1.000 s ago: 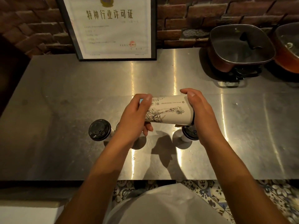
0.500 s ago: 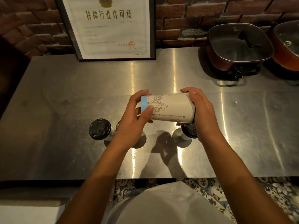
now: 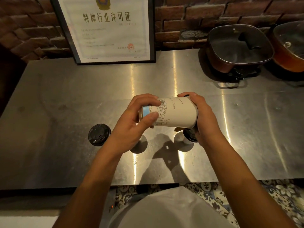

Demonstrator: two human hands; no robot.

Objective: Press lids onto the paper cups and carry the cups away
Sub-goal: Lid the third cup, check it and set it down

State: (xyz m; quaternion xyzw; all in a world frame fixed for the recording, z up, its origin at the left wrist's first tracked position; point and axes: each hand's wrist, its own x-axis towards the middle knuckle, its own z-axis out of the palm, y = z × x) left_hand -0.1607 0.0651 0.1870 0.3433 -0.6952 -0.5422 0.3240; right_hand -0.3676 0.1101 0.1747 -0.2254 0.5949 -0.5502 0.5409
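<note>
A white paper cup [image 3: 176, 112] printed with line drawings is held on its side above the steel desk [image 3: 65, 99], its blue-banded base to the left and its lidded mouth to the right. The base end is pinched by the left hand [image 3: 131, 127], with the thumb laid across the near side of the cup and the fingers curled over the top. The mouth end is enclosed by the right hand [image 3: 204, 119], whose grip is wrapped round the rim; only a thin dark edge of the lid can be made out there.

Below the held cup, on the desk, three more cups stand upright. To its lower left a cup with a black lid [image 3: 99, 134] is seen from above. A second cup [image 3: 139, 145] is largely hidden under the left hand, so its lid cannot be judged. A third cup with a black lid [image 3: 189, 137] stands just beneath the right hand.

Behind the held cup a framed certificate [image 3: 107, 28] is leaned against the brick wall [image 3: 189, 15]. To its upper right a square lidded pan [image 3: 238, 45] is placed, with a second pan [image 3: 289, 45] beside it.
</note>
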